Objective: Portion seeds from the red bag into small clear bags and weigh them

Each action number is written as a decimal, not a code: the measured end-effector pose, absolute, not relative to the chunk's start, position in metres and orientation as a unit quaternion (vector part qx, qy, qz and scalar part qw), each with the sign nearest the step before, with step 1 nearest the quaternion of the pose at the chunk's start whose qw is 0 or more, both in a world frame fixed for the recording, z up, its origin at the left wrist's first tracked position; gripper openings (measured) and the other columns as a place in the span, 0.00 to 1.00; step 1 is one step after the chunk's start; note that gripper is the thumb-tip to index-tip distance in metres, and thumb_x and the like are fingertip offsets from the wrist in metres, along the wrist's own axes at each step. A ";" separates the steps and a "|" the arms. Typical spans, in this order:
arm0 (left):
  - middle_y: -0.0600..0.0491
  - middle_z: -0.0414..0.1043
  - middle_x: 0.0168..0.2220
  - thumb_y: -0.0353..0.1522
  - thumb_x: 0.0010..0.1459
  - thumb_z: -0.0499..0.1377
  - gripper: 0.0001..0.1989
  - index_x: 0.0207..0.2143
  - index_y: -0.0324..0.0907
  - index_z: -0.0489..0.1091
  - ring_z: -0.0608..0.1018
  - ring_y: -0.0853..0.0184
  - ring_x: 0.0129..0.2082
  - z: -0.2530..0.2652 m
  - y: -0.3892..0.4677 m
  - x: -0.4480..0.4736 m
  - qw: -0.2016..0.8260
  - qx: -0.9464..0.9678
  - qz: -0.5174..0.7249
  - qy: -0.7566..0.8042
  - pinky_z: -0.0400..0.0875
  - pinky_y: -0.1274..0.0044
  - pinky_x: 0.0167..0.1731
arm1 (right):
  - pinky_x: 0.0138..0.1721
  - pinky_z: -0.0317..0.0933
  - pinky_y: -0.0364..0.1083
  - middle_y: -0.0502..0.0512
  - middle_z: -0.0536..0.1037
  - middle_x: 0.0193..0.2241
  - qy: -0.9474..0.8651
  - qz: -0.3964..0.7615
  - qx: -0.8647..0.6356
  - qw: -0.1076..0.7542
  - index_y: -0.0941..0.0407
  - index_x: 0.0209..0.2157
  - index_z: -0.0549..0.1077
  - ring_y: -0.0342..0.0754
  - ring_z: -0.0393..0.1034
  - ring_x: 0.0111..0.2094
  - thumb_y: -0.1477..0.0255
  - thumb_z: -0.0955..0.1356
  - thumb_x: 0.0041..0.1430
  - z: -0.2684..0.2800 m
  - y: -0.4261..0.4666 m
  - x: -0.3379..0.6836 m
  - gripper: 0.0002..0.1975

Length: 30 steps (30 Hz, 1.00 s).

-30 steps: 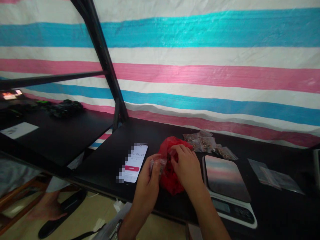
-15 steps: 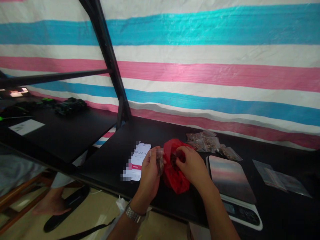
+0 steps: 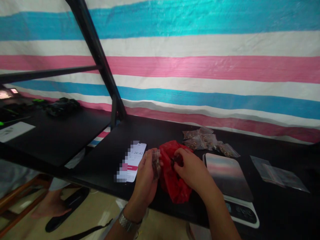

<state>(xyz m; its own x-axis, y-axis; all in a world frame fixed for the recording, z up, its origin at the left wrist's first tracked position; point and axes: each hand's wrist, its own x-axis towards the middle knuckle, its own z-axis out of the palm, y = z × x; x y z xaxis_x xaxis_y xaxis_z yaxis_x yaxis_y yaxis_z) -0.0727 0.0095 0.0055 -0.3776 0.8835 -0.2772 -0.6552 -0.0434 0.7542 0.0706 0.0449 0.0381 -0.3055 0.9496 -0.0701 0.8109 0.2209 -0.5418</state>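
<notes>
My left hand is closed around a small clear plastic bag with brown bits in it. Just right of it, a crumpled red plastic bag lies on the black table. Over the mouth of the red bag, my right hand has its thumb and fingers bent together in a pinch. Something dark shows at those fingertips, too small to make out. Right of the hands sits a kitchen scale with a bare metal plate. Several filled clear bags lie behind it.
Flat clear bags lie right of the scale. A phone showing a timer rests left of my hands. A black metal frame post rises at the left. A striped sheet hangs behind. Someone's bare foot shows below.
The view has shifted slightly, so the post and phone sit further left. The red bag's lower edge hangs a bit nearer to me. Both hands keep much the same hold.
</notes>
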 end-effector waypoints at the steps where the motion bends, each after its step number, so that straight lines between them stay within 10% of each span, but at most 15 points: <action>1: 0.57 0.77 0.27 0.46 0.47 0.76 0.25 0.40 0.39 0.76 0.75 0.75 0.23 0.006 0.011 -0.073 0.541 0.132 0.711 0.429 0.72 0.84 0.25 | 0.45 0.62 0.48 0.57 0.82 0.47 -0.768 0.251 -0.574 0.134 0.54 0.45 0.77 0.53 0.77 0.46 0.77 0.69 0.62 0.038 0.045 0.070 0.11; 13: 0.55 0.77 0.31 0.56 0.53 0.69 0.29 0.43 0.41 0.76 0.77 0.71 0.26 0.002 0.011 -0.060 0.467 0.185 0.697 0.512 0.71 0.81 0.25 | 0.52 0.65 0.52 0.64 0.80 0.49 -0.732 0.172 -0.642 0.147 0.57 0.49 0.76 0.59 0.76 0.50 0.75 0.68 0.66 0.030 0.061 0.065 0.11; 30: 0.60 0.74 0.25 0.46 0.47 0.76 0.24 0.36 0.42 0.73 0.73 0.74 0.20 0.009 0.022 -0.060 0.482 0.078 0.764 0.421 0.70 0.83 0.22 | 0.49 0.65 0.49 0.54 0.84 0.43 -0.726 0.334 -0.539 0.265 0.54 0.43 0.79 0.52 0.77 0.45 0.79 0.69 0.59 0.029 0.055 0.073 0.12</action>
<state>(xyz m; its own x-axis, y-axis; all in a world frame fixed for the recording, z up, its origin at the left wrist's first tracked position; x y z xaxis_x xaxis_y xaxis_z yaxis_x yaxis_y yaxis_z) -0.0602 0.0218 0.0088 -0.5227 0.8027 -0.2871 -0.6717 -0.1804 0.7185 0.0728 0.0546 0.0287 -0.2785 0.9601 0.0256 0.6055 0.1962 -0.7713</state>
